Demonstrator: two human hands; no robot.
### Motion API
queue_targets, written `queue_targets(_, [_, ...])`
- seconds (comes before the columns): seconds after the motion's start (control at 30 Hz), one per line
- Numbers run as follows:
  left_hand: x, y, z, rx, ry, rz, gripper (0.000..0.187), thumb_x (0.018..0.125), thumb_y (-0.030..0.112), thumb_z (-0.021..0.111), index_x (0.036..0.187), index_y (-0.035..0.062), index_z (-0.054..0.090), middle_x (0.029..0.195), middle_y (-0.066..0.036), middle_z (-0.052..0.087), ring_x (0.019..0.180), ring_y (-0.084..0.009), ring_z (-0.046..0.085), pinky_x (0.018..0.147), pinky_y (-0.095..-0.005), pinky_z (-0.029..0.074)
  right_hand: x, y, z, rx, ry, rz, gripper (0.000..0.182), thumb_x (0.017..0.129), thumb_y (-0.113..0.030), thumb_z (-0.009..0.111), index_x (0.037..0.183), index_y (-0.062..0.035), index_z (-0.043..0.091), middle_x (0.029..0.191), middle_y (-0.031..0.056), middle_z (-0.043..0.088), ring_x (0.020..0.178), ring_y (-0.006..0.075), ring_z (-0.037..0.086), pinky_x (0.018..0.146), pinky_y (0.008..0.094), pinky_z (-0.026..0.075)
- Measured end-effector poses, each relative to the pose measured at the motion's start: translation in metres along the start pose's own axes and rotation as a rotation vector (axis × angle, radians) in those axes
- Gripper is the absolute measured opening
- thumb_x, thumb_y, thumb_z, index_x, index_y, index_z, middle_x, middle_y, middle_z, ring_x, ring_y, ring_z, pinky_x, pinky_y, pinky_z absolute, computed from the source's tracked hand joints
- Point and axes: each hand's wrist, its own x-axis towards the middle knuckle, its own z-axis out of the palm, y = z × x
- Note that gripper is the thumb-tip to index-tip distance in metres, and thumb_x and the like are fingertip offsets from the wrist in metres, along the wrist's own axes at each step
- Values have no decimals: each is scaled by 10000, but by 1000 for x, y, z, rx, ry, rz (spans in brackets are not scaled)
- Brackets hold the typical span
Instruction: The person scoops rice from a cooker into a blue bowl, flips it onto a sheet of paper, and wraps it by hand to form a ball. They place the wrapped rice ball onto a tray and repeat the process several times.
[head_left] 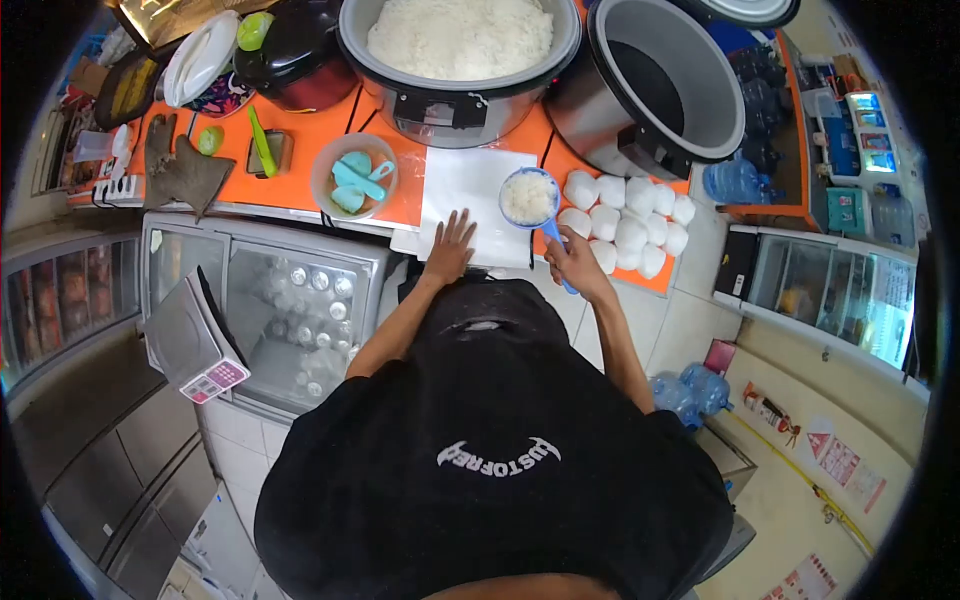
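My right hand is closed round the handle of a blue scoop. Its round cup is filled with white rice and hangs over the right edge of a stack of white paper sheets. My left hand lies on the near left part of the paper, fingers spread. Behind the paper stands a big rice cooker full of cooked rice. Several rounded white packets sit close together to the right of the scoop.
A second large cooker pot, open, stands back right. Left on the orange table are a bowl with turquoise utensils, a green-handled tool and dark gloves. A glass-topped freezer and weighing scale are near left.
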Motion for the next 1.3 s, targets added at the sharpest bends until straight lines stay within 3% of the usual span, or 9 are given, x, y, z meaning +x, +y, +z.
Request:
queue_targets(0.13, [6, 3, -36, -15, 63, -348, 996, 800, 551, 638, 1506, 9, 190, 1603, -147, 56, 1485, -297, -25, 1170, -552, 21, 74, 82, 48, -865, 581, -590, 604, 890, -61, 548, 1419, 43, 276, 940, 151, 596, 722, 202, 634, 490, 338, 489])
queue_targets(0.27, [-8, 5, -25, 64, 14, -441, 1308, 603, 782, 639, 1492, -50, 159, 1598, -164, 69, 1485, -282, -22, 1164, -553, -40, 122, 151, 106, -1531, 447, -533, 730, 816, -52, 547, 1491, -53, 268, 1094, 145, 535, 815, 273, 585, 609, 350, 534])
queue_targets(0.6, [36, -5, -59, 232, -497, -495, 860, 759, 473, 639, 1416, -13, 372, 1535, -186, 274, 1463, -374, 109, 1147, -608, -27, 108, 163, 67, -1464, 306, -648, 782, 821, -41, 524, 1526, -105, 194, 993, 143, 525, 702, 258, 567, 561, 370, 529])
queue_targets(0.73, [75, -50, -33, 290, 100, -392, 652, 912, 405, 511, 1466, 96, 356, 1565, -157, 226, 1465, -376, 91, 1130, -633, 80, 79, 118, 58, -1161, 6, -367, 880, 804, 43, 519, 1541, -118, 66, 1235, 292, 467, 1048, 423, 556, 880, 503, 482])
queue_targets(0.87, [64, -62, -32, 294, 122, -298, 645, 929, 402, 528, 1494, 161, 328, 1607, -138, 61, 1475, -370, -31, 1128, -628, 60, 145, 127, 1, -465, 710, -574, 679, 769, 24, 540, 1417, -59, 355, 1269, 266, 469, 1113, 399, 516, 961, 504, 408])
queue_targets(0.97, [55, -60, -36, 148, 119, -234, 610, 917, 302, 571, 1472, 149, 371, 1607, -136, 49, 1472, -377, -49, 1127, -641, 47, 185, 107, -30, -338, 533, -307, 579, 736, -19, 598, 1299, -11, 461, 1246, 249, 480, 1132, 403, 479, 973, 514, 374])
queue_targets(1.07, [62, -57, -45, -2, 142, -157, 558, 880, 187, 616, 1412, 134, 457, 1583, -162, 148, 1469, -380, 37, 1154, -584, 100, 167, 60, 9, -864, 954, -423, 530, 730, -15, 587, 1248, 13, 478, 1189, 263, 486, 1091, 419, 489, 929, 490, 404])
queue_targets(1.2, [79, -42, -62, -781, 404, -164, 614, 779, -18, 683, 1347, 116, 492, 1224, -134, 610, 1218, -220, 539, 1040, -367, 411, 200, 64, 43, -1037, 207, -902, 470, 704, -52, 621, 1172, -36, 579, 1207, 193, 497, 1111, 330, 520, 953, 502, 357])
queue_targets(1.3, [78, -51, -70, -1092, 312, -334, 701, 777, -124, 635, 1400, 73, 382, 877, -49, 692, 862, -109, 664, 816, -246, 497, 238, 59, 39, -1269, -229, -425, 422, 717, -55, 639, 1138, -77, 621, 1209, 147, 503, 1156, 293, 495, 940, 462, 356])
